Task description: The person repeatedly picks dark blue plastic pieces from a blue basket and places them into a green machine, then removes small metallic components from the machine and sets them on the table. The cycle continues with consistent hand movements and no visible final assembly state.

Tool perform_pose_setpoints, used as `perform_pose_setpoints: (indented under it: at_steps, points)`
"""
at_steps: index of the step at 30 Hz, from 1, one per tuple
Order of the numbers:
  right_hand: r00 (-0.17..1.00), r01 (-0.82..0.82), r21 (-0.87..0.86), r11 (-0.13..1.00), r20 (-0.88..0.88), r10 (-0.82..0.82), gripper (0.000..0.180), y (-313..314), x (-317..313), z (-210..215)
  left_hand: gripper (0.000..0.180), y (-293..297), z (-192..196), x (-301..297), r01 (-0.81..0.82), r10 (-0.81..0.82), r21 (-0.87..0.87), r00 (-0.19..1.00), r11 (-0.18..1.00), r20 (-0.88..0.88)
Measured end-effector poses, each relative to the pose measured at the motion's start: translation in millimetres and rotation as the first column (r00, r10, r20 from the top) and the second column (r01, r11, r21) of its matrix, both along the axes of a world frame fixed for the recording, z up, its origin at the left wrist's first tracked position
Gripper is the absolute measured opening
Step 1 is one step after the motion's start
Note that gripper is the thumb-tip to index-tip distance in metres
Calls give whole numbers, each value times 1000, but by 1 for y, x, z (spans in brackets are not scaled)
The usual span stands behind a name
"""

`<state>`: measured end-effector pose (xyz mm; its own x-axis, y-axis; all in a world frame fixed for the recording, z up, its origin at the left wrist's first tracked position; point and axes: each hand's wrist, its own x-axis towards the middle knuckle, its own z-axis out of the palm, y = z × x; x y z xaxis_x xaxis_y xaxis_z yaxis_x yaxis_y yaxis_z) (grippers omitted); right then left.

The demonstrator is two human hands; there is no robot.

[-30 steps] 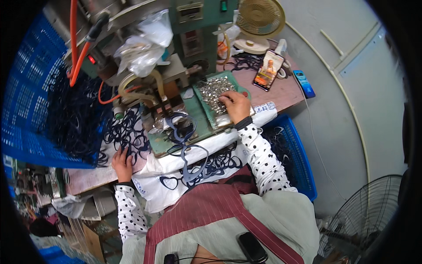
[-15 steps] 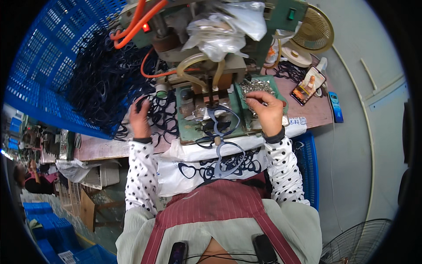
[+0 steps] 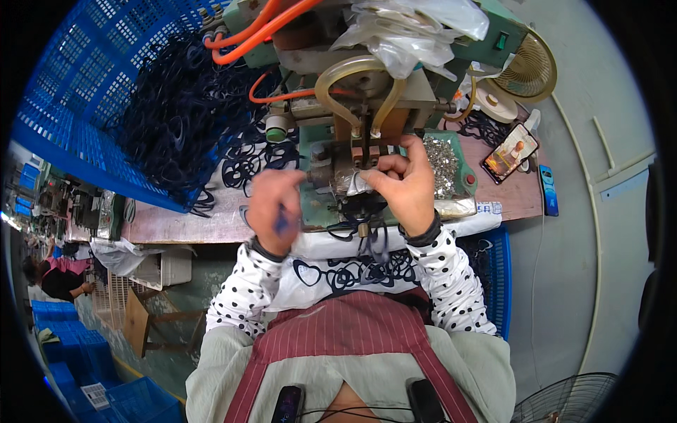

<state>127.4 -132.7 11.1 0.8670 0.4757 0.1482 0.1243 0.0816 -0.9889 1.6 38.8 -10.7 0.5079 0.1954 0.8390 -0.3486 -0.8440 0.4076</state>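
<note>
My left hand, smeared by motion, is left of the press, its fingers curled round a blue glasses frame that shows only as a blur. My right hand reaches in under the press head, thumb and fingertips pinched close to it; whatever they hold is too small to make out. Below the head, a blurred grey-blue glasses frame hangs at the front edge of the green machine base. More dark frames lie on the white sheet before me. Small metal parts fill the green tray beside my right hand.
A large blue basket heaped with dark frames stands at the left. Orange hoses and a plastic bag hang about the press. To the right are a phone, a small fan and another blue basket.
My right hand has gone from the metal-parts tray to the press head. My left hand has moved right and nearer, with a blue frame in it. The grey-blue frame at the press has dropped lower.
</note>
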Motion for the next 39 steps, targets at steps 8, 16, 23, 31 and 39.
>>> perform_pose_setpoints:
  at_steps: [8,16,23,31,39]
  points:
    - [765,503,-261,824,579,-284,44,-56,72,-54,31,-55,-3,22,510,-480,292,860,809,-172]
    - [596,581,-464,669,802,38,31,-96,82,-101,34,-54,-9,18,486,-458,255,874,836,-163]
    - [652,601,-432,673,752,-99,13,-96,91,-125,32,-57,-12,15,485,-459,209,873,849,-163]
    - [641,592,-247,767,722,-262,8,-92,83,-115,29,-6,-72,-13,20,-10,179,998,984,-56]
    - [613,669,-251,700,719,-328,10,-87,85,-123,15,113,-129,15,-187,585,648,657,738,-476]
